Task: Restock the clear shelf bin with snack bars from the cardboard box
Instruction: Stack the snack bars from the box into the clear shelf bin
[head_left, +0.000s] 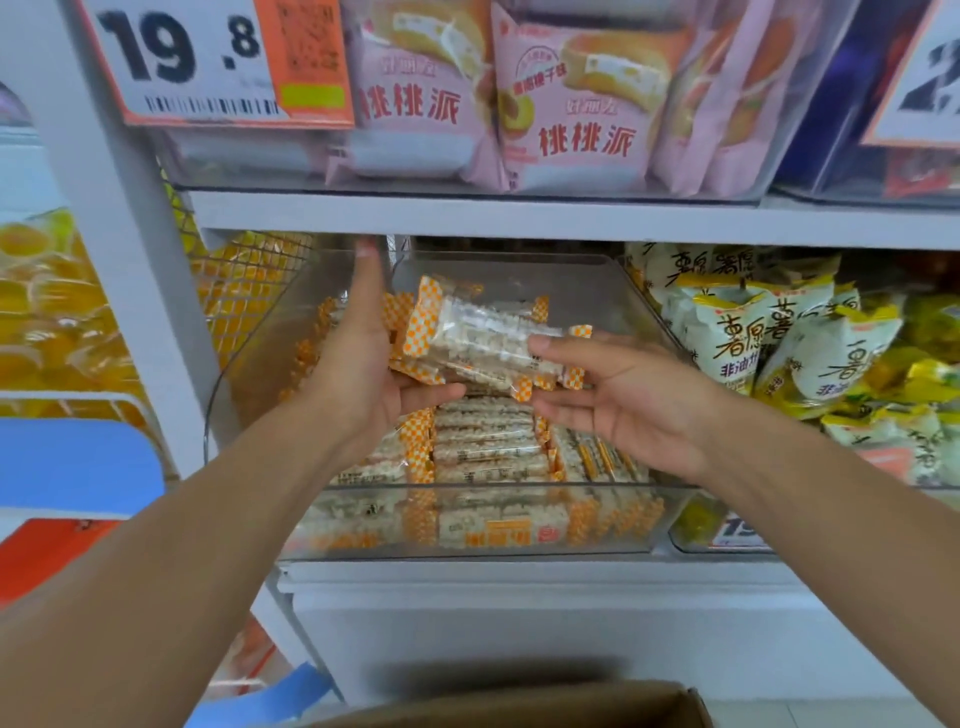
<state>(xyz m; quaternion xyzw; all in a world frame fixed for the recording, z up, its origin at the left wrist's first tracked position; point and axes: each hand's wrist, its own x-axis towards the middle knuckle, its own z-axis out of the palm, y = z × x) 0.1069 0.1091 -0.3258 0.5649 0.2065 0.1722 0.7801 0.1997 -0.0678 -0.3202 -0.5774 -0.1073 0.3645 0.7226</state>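
A bundle of snack bars (483, 338) in clear wrappers with orange-checked ends hangs over the middle of the clear shelf bin (363, 545). My left hand (363, 358) presses its palm against the bundle's left end, fingers straight up, thumb underneath. My right hand (623, 395) pinches the right end, thumb on top and fingers below. More of the same bars (488, 441) lie in rows along the bin's front half; the back half looks mostly bare. The cardboard box (571, 706) shows only its top edge at the bottom of the view.
A shelf board (519, 218) runs close above the bin, carrying a bin of pink cake packets (582, 104) and a price tag (208, 57). White-and-yellow snack bags (769, 338) fill the bin to the right. Yellow jelly cups (47, 322) sit left, beyond the upright.
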